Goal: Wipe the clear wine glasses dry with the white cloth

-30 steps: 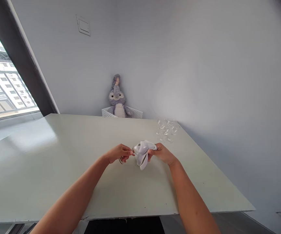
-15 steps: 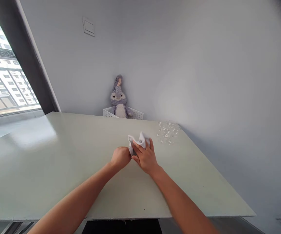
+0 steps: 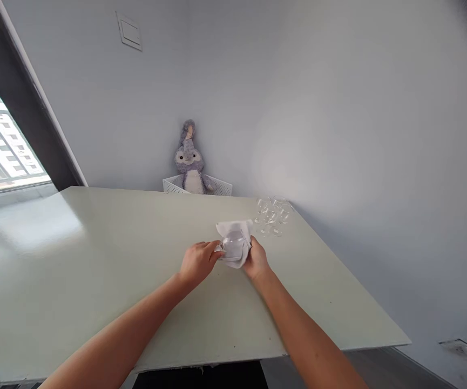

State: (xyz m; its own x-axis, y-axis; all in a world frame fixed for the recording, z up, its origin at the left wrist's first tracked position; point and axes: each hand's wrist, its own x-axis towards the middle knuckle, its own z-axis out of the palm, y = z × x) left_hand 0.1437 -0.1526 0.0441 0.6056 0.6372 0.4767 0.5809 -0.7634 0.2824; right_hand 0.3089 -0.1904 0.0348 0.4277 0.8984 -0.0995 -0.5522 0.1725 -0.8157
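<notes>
Above the middle of the pale table (image 3: 136, 232), a clear stemmed glass (image 3: 233, 244) lies tilted on its side against a white cloth (image 3: 235, 228). The fingers of my left hand (image 3: 198, 263) are closed on the glass's foot end, at its left. From the right, my right hand (image 3: 256, 259) grips the cloth and cups it under and around the glass bowl; most of its fingers are hidden behind the cloth. Just beyond it stands a cluster of several clear stemmed glasses (image 3: 270, 216), near the table's right edge.
A grey-purple plush toy (image 3: 191, 162) sits in a white perforated basket (image 3: 222, 187) behind the table's far edge. Grey walls meet behind it, with a light switch (image 3: 130, 32) on the left one. A window (image 3: 2, 135) is at far left.
The cloth has opened out, so the glass is now visible in it. My right hand has turned from lying over the cloth to holding it from beneath. The view has shifted slightly right.
</notes>
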